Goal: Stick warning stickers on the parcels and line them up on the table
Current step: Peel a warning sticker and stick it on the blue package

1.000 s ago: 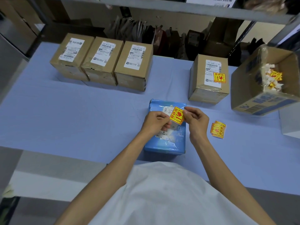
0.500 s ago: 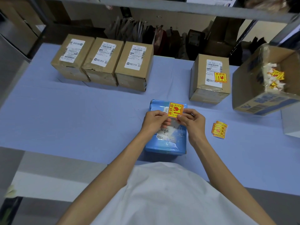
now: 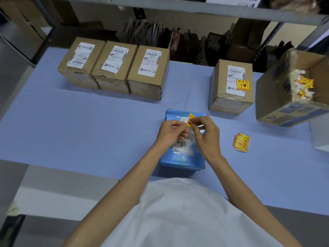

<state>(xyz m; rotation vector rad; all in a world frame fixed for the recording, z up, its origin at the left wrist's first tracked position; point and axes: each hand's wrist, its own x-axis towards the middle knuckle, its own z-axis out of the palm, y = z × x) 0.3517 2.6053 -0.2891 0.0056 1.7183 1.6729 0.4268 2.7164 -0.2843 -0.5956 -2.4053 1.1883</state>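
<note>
Tipped edge-on since before, one warning sticker (image 3: 190, 120) is pinched by left hand (image 3: 170, 133) and right hand (image 3: 207, 138) over the blue parcel (image 3: 181, 158); four cardboard parcels (image 3: 149, 72) are lined beyond on the blue-covered table (image 3: 89, 132).

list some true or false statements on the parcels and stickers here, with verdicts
1. The left hand and the right hand both pinch the held sticker above the blue parcel. True.
2. The three boxes in the left row each carry a yellow sticker. False: they show only white labels.
3. The lone box on the right bears a warning sticker on top. True.
4. The spare stickers lie on the blue parcel. False: they lie on the table, to the right of it.
</note>
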